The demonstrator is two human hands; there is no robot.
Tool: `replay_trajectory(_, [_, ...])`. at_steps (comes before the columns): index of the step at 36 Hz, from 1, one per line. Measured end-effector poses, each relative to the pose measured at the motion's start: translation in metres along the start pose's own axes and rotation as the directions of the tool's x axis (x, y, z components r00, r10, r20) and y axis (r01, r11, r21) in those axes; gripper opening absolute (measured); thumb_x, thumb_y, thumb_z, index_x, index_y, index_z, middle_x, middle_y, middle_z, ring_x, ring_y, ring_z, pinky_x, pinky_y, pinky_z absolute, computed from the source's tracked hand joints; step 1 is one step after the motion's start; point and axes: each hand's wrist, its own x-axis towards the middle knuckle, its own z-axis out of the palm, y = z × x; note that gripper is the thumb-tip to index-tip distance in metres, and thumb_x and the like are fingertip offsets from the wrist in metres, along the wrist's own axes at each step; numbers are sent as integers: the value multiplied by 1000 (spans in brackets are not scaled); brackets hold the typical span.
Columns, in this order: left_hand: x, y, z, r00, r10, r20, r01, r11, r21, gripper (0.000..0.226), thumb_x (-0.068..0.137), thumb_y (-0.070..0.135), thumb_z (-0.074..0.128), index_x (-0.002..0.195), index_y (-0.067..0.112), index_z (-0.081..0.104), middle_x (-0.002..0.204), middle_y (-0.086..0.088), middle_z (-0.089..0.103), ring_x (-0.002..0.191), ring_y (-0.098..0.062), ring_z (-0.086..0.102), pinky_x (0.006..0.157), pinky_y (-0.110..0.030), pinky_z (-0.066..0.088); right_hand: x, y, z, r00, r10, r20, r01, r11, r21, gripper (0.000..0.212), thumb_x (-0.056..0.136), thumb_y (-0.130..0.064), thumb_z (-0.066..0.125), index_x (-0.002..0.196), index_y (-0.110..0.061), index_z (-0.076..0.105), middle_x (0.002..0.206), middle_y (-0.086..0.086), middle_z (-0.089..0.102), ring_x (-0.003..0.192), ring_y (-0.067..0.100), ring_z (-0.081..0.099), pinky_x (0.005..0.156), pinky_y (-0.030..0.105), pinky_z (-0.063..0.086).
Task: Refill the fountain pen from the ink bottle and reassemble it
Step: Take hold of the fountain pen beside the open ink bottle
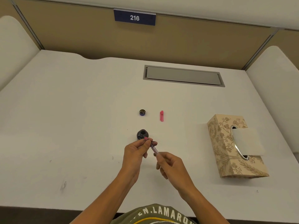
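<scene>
I'm pinching the pen [153, 148] w/ both hands just over the open ink bottle [142, 134]: left hand [137, 151] fingers clamping nib end, right hand [169, 164] gripping the back (pink cap [161, 116] lying farther back on desk [64, 126]).

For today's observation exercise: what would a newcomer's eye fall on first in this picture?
Probably the two hands at the desk's near centre: the left hand and right hand hold a fountain pen section between them, its pink tip just over the open ink bottle. Behind lie the bottle's cap and a pink pen cap; a floral tissue box sits to the right.
</scene>
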Motion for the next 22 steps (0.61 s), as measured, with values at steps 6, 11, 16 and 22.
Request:
replay_trajectory(6, [-1, -1, -4, 1000, -13, -1, 13, 1000, 0, 14, 93, 16, 63, 96, 12, 76, 92, -4, 78, 69, -22, 40, 66, -28, 43, -3, -1, 4, 999, 43, 17, -43, 999, -16, 45, 102, -46, 37, 93, -24, 75, 75, -4, 70, 68, 7, 54, 63, 24, 44])
replay_trajectory(11, [-3, -3, -5, 1000, -17, 9, 17, 1000, -6, 14, 93, 16, 63, 96, 13, 76, 92, -7, 78, 70, -24, 38, 63, -27, 40, -2, 1, 0, 1000, 18, -14, -19, 999, -37, 13, 95, -33, 60, 99, -22, 67, 84, -5, 69, 73, 11, 60, 64, 21, 50])
replay_trajectory(16, [-1, -3, -3, 1000, -28, 15, 28, 1000, 3, 15, 94, 17, 62, 97, 12, 76, 91, -7, 78, 76, -29, 39, 62, -28, 40, -4, 4, -1, 996, 52, -73, -53, 999, -10, 27, 89, -42, 66, 110, -28, 58, 93, 0, 71, 70, 9, 64, 64, 23, 52])
replay_trajectory(22, [-2, -4, -1, 998, -47, 41, 46, 999, 7, 15, 94, 16, 60, 97, 11, 75, 92, -5, 78, 83, -27, 42, 63, -27, 40, -12, 4, -1, 994, 108, 8, -109, 992, 56, 56, 102, -49, 29, 102, -15, 73, 82, 5, 77, 63, 12, 62, 64, 22, 49])
